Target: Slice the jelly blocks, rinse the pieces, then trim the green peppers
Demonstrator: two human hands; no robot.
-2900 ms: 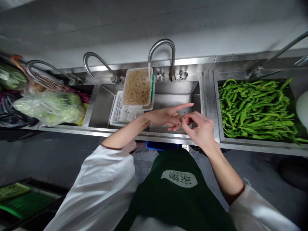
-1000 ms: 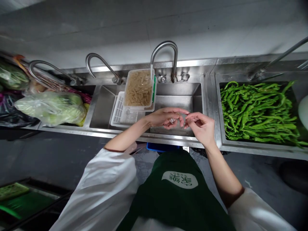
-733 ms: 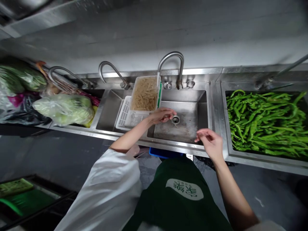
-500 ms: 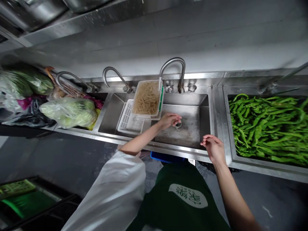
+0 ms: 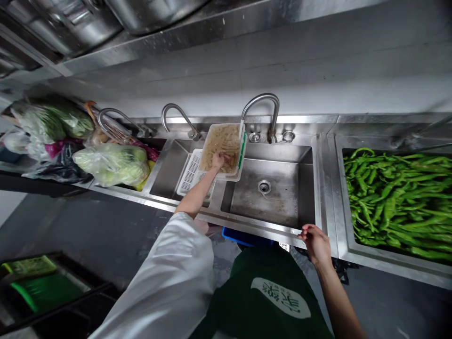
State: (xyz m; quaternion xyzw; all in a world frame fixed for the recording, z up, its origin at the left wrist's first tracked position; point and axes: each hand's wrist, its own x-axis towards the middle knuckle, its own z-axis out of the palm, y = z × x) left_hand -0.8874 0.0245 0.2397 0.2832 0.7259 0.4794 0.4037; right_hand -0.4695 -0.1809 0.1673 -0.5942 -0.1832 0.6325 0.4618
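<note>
My left hand (image 5: pixel 219 161) reaches into a clear plastic container (image 5: pixel 202 167) of cloudy water. Brownish, strip-like pieces (image 5: pixel 221 140) lie under the surface there, and my fingertips are partly hidden among them. The container rests across the divider between two sinks, partly over a white perforated basket (image 5: pixel 189 175). A thin stream from the faucet (image 5: pixel 263 96) falls at its back right corner. Near the front rim of the right-hand sink (image 5: pixel 275 172), my right hand (image 5: pixel 317 244) hangs with loosely curled fingers and nothing visible in them.
Long green peppers (image 5: pixel 391 197) fill the far-right sink. Bagged leafy vegetables (image 5: pixel 115 162) are piled on the left. Another faucet (image 5: pixel 176 110) arches over the left sink. A steel shelf (image 5: pixel 169 52) with large pots (image 5: pixel 70 23) hangs above; a dark crate (image 5: pixel 52 292) stands lower left.
My left hand has moved left and away from me, from over the right-hand sink into the container's water. My right hand stays near the front rim. The view has shifted slightly.
</note>
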